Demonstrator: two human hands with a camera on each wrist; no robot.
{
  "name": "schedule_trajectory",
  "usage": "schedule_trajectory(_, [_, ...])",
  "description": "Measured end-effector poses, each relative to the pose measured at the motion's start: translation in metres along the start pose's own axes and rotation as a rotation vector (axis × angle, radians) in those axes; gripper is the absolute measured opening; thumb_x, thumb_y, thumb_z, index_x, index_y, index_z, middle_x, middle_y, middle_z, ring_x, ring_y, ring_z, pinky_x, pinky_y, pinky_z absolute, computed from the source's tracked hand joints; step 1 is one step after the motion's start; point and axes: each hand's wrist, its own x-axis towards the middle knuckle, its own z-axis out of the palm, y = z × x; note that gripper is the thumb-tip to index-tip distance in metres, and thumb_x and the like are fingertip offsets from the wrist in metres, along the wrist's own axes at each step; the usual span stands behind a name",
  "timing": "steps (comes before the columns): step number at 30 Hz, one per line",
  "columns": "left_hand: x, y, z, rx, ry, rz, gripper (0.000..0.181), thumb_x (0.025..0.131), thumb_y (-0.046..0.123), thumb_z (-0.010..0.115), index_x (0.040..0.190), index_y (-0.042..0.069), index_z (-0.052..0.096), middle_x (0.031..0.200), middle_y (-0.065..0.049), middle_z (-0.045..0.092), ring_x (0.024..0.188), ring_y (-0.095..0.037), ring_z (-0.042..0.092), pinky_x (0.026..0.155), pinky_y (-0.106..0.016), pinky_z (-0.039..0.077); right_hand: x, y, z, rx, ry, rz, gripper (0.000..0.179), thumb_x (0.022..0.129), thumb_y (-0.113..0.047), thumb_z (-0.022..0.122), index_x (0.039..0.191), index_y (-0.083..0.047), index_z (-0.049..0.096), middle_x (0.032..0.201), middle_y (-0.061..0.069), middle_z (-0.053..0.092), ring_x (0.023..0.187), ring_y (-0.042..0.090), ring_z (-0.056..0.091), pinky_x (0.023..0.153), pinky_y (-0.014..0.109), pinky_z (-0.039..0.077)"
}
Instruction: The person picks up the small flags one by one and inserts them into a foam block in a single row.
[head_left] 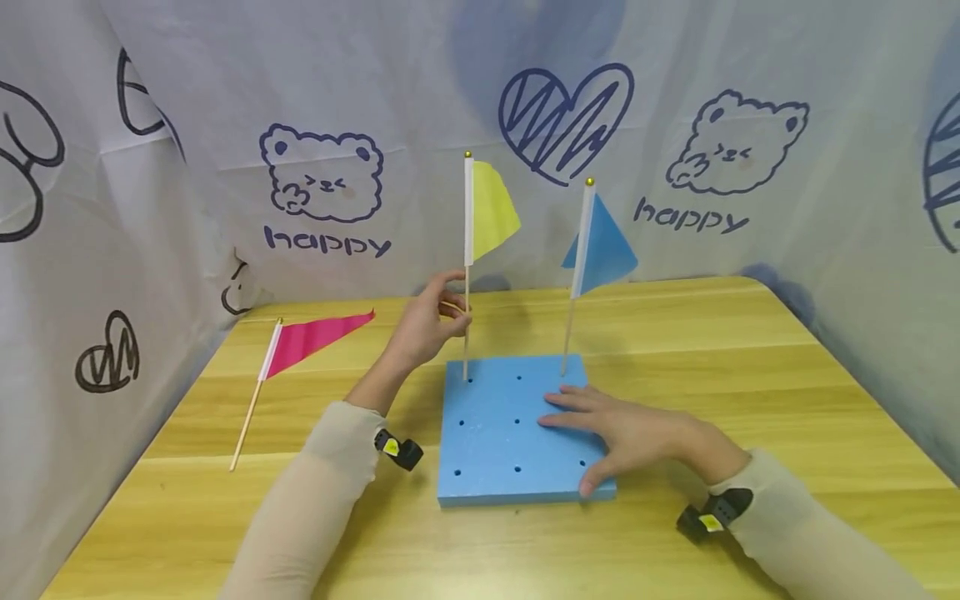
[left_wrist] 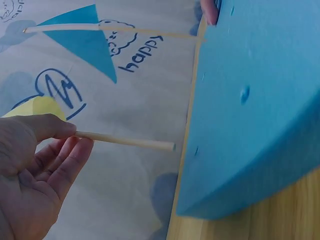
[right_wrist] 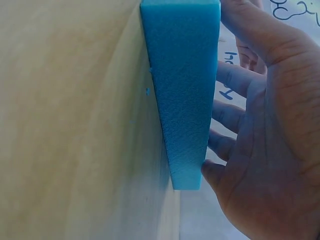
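Observation:
My left hand (head_left: 431, 323) pinches the wooden stick of a yellow flag (head_left: 492, 212) between thumb and fingertips. The flag is upright over the far left corner of a blue foam block (head_left: 487, 446) with rows of small holes. In the left wrist view the stick's bare lower end (left_wrist: 172, 146) is just short of the block's holed face. A blue flag (head_left: 603, 250) stands in the block's far right part, leaning slightly. My right hand (head_left: 630, 429) rests with spread fingers on the block's right side, thumb at the near edge. In the right wrist view the fingertips touch the block's top.
On the wooden table (head_left: 390, 533), a pink flag (head_left: 311, 342) lies to the left, its stick pointing toward me. A pale cloth (head_left: 435, 100) printed with bears and hearts hangs behind the table and along both sides.

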Motion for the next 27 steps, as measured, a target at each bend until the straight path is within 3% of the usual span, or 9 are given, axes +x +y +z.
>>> schedule_trajectory(6, [0.009, 0.005, 0.018, -0.089, 0.022, 0.006, 0.06, 0.091, 0.0, 0.067, 0.143, 0.013, 0.04, 0.105, -0.012, 0.06, 0.095, -0.026, 0.062, 0.077, -0.033, 0.058, 0.0, 0.001, 0.001, 0.008, 0.005, 0.006, 0.094, 0.076, -0.064, 0.071, 0.153, -0.023, 0.036, 0.162, 0.009, 0.016, 0.147, 0.039, 0.006, 0.112, 0.063, 0.013])
schedule_trajectory(16, [0.015, 0.006, 0.045, -0.142, 0.054, 0.01, 0.061, 0.091, -0.001, 0.066, 0.144, 0.011, 0.038, 0.106, -0.011, 0.06, 0.095, -0.025, 0.062, 0.074, -0.029, 0.058, 0.0, 0.001, 0.002, -0.003, 0.005, 0.007, 0.093, 0.076, -0.065, 0.071, 0.153, -0.024, 0.036, 0.162, 0.008, 0.017, 0.147, 0.038, 0.006, 0.112, 0.063, 0.015])
schedule_trajectory(27, [0.018, 0.007, 0.061, -0.13, 0.046, 0.084, 0.062, 0.09, -0.002, 0.066, 0.144, 0.008, 0.037, 0.104, -0.012, 0.06, 0.094, -0.025, 0.063, 0.073, -0.027, 0.057, 0.0, 0.001, 0.001, 0.003, 0.002, 0.031, 0.093, 0.076, -0.067, 0.07, 0.153, -0.027, 0.036, 0.162, 0.005, 0.016, 0.148, 0.036, 0.006, 0.112, 0.063, 0.015])
